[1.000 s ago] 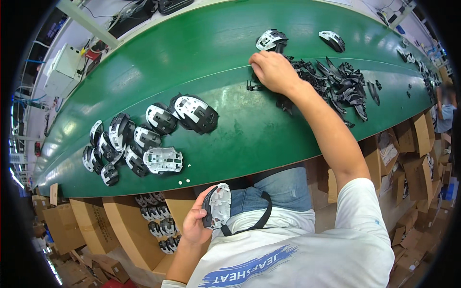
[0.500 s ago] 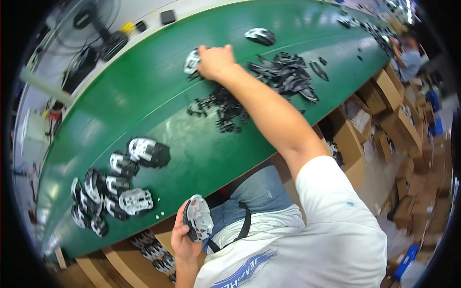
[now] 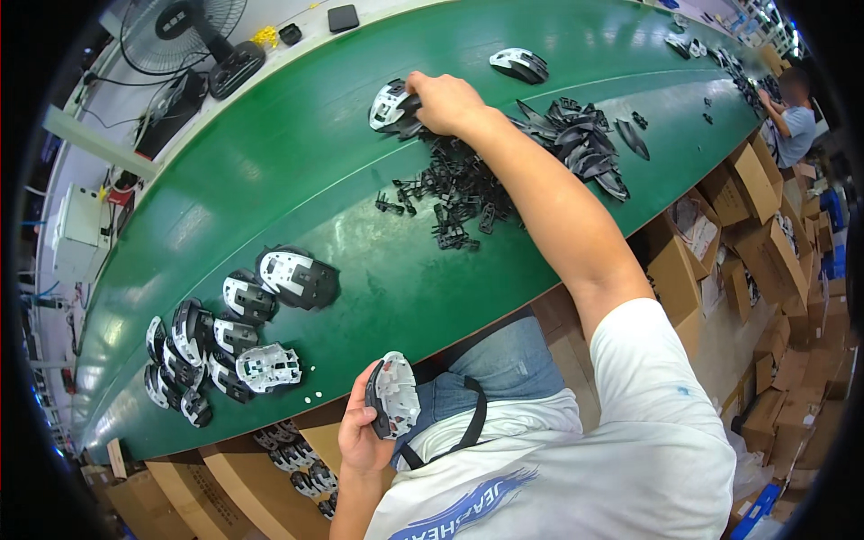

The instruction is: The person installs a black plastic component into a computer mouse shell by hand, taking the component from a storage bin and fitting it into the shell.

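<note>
Fingers of the right hand, in the head view, bend down at the right side of a black-and-white shell that lies toward the far edge of the green counter. The back of the hand hides how far apart they are, and whether they grip that shell or only touch it I cannot tell. The shell lies just left of them, its visible white part slanting toward the far edge; the right hand is much the nearer. Black clips lie loose between that hand and the near edge.

Short of the near edge, above the lap, the left hand has its fingers closed around the side of a hollow shell, white inside showing, long axis pointing roughly away from the body. Assembled shells cluster toward the counter's left end.
</note>
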Demonstrator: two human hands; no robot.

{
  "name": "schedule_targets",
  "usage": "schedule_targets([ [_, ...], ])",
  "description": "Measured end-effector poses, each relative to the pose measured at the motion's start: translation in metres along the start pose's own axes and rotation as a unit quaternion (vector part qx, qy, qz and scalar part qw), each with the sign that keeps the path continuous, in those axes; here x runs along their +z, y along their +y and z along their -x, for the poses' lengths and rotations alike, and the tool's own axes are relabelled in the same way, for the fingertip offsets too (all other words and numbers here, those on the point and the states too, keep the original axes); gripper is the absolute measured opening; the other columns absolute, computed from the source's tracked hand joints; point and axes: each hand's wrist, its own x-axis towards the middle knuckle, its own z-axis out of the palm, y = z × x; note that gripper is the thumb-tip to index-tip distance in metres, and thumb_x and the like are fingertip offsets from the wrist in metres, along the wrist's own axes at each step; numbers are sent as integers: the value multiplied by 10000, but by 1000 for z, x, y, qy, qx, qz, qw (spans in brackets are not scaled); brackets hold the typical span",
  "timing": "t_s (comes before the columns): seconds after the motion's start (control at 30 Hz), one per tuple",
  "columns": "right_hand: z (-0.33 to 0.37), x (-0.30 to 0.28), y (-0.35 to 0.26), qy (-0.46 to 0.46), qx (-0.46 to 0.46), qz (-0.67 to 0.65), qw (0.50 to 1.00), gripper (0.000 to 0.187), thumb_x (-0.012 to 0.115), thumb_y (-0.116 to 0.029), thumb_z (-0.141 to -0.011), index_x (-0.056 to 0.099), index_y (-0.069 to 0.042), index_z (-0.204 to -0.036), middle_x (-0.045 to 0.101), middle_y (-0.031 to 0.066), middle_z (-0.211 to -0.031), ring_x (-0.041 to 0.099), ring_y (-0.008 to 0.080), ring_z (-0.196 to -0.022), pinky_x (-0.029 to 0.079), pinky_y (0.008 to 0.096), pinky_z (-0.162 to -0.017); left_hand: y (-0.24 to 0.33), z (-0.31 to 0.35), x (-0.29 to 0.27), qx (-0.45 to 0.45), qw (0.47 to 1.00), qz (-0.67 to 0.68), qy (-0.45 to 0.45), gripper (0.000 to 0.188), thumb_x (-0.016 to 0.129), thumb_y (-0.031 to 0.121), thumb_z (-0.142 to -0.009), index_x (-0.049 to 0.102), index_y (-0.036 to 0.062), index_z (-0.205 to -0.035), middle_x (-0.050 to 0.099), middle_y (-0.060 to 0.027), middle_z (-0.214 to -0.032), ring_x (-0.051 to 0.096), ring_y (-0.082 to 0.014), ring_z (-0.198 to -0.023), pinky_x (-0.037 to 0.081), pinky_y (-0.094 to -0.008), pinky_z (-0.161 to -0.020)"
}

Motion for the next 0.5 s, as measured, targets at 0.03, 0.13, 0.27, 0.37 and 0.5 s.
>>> schedule_targets([
  [0.03, 1, -1, 10, 11, -22, -30, 999, 417, 720, -142, -908, 635, -77, -1310, 755, 204, -1188, 707, 420, -1140, 543, 484, -1036, 1, -3, 2, 2, 1000, -2, -2, 737, 556, 155, -847, 448, -40, -1550, 571, -201, -1520, 591, -324, -1376, 469, -447, -1177],
  [0.13, 5, -18, 26, 29, -33, -135, 990, 412, 764, -215, -910, 692, -123, -1306, 772, 188, -1138, 723, 368, -1110, 555, 449, -1006, 0, -4, -1, 2, 1000, -1, 2, 748, 557, 151, -838, 444, -42, -1552, 573, -205, -1518, 589, -322, -1378, 467, -443, -1180],
  [0.27, 32, -51, 99, 167, -52, -89, 981, 320, 721, -292, -961, 761, -119, -1227, 791, 125, -1119, 744, 312, -1075, 568, 421, -971, 0, 0, -2, 10, 1000, 1, 11, 759, 547, 140, -823, 443, -49, -1551, 569, -214, -1519, 584, -319, -1385, 463, -436, -1186],
  [0.37, 74, -72, 191, 244, 82, -118, 959, 283, 699, -297, -962, 795, -116, -1157, 797, 129, -1112, 760, 279, -1039, 571, 392, -932, 1, -1, -8, 9, 1000, 11, 7, 754, 524, 182, -834, 450, -56, -1546, 561, -221, -1530, 568, -341, -1400, 446, -461, -1198],
  [0.5, 144, -81, 297, 306, 273, 12, 912, 297, 673, -332, -964, 790, -134, -1152, 796, 138, -1121, 754, 324, -1074, 569, 427, -948, 2, -7, -10, -13, 998, 52, 16, 747, 500, 261, -856, 475, -63, -1529, 596, -233, -1478, 594, -360, -1346, 473, -472, -1154],
])
